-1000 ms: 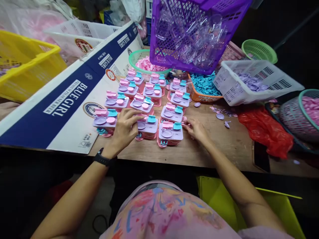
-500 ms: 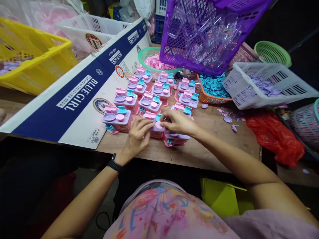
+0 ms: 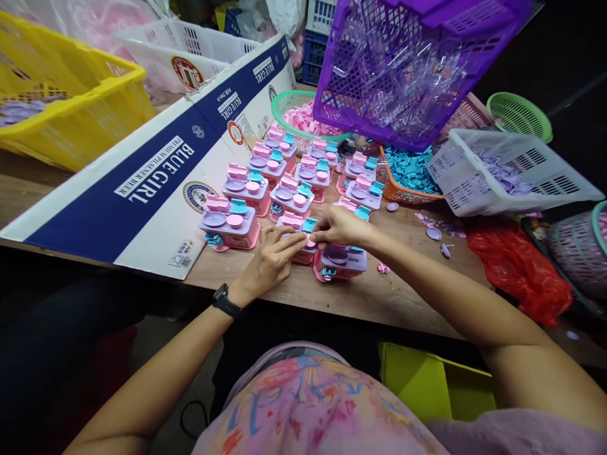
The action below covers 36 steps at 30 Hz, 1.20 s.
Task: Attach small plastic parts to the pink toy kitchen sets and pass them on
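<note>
Several small toy stoves, pink with purple tops and teal parts, stand in rows on the wooden table (image 3: 408, 297). My left hand (image 3: 272, 259) holds the front middle toy stove (image 3: 296, 224) from the near side. My right hand (image 3: 342, 226) reaches across and pinches a small pink round piece (image 3: 312, 242) onto that stove's top. The fingertips of both hands meet there. Another toy stove (image 3: 342, 261) stands just right of it, under my right wrist. A further toy stove (image 3: 229, 222) stands to the left.
A tilted purple basket (image 3: 408, 63) of clear plastic parts hangs over the back. An orange basket (image 3: 403, 193) of teal pieces, a green basket (image 3: 294, 101) of pink pieces and a white basket (image 3: 512, 174) of purple pieces stand behind. A Blue Girl carton (image 3: 156, 183) lies left, a red bag (image 3: 521, 262) right.
My right hand moved from the right stove's side across to the middle stove, bringing a pink round piece onto its top. My left hand shifted right to that same stove.
</note>
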{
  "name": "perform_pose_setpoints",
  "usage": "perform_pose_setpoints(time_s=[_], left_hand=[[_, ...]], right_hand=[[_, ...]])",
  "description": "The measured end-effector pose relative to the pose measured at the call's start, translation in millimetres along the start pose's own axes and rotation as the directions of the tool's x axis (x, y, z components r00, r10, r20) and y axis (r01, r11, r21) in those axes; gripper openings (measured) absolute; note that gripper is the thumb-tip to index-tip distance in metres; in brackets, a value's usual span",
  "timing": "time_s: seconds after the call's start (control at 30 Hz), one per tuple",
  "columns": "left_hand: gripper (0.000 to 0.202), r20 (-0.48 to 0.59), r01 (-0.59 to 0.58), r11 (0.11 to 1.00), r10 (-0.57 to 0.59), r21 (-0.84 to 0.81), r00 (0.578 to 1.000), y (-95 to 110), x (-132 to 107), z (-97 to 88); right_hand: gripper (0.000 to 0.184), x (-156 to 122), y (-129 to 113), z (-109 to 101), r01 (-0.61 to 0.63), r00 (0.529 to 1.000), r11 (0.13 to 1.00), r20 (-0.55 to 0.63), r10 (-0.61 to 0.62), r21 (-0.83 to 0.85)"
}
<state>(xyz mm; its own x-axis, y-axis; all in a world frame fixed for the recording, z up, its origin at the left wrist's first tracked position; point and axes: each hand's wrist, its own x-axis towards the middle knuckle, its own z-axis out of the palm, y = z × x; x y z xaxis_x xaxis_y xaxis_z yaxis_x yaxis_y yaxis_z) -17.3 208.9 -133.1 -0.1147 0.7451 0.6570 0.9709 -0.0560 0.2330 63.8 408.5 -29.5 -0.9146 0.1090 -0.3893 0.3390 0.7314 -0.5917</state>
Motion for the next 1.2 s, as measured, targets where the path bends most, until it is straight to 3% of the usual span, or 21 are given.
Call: perform_pose_setpoints(time_s=[0.17,0.33,0.47,0.7,0.83,1.03,1.2], left_hand=[[0.06,0.075,0.009,0.999,-0.011,0.034,0.997,0,5,-5.9],[0.055,0.067,-0.033,0.999,0.031,0.04,0.997,2,10,-9.3],[0.053,0.086,-0.043,0.998,0.04,0.043,0.996,5,12,-11.6],[0.048,0.103,-0.049,0.991,0.036,0.127,0.994,9,11,-15.1],[0.054,0.13,-0.038,0.995,0.026,0.093,0.991,7,10,-13.0],[0.05,0.078,-0.048,0.992,0.039,0.115,0.996,12,11,-7.4],[0.058,0.071,-0.051,0.992,0.044,0.111,0.996,16,10,-4.9]], right_hand=[[0.022,4,-4,-6,-0.021,1.0,0.999,-0.007,0.021,-0.034],[0.018,15,-2,-14,-0.141,0.979,0.976,0.17,0.112,0.168],[0.024,19,-4,-18,-0.211,0.957,0.957,0.241,0.161,0.199],[0.025,16,0,-15,-0.119,0.979,0.977,0.185,0.086,0.175],[0.026,18,2,-15,-0.097,0.973,0.98,0.223,0.057,0.175],[0.022,19,-5,-16,-0.098,0.975,0.995,0.199,0.094,0.013],[0.022,16,-5,-14,-0.104,0.972,0.991,0.221,0.083,0.085]])
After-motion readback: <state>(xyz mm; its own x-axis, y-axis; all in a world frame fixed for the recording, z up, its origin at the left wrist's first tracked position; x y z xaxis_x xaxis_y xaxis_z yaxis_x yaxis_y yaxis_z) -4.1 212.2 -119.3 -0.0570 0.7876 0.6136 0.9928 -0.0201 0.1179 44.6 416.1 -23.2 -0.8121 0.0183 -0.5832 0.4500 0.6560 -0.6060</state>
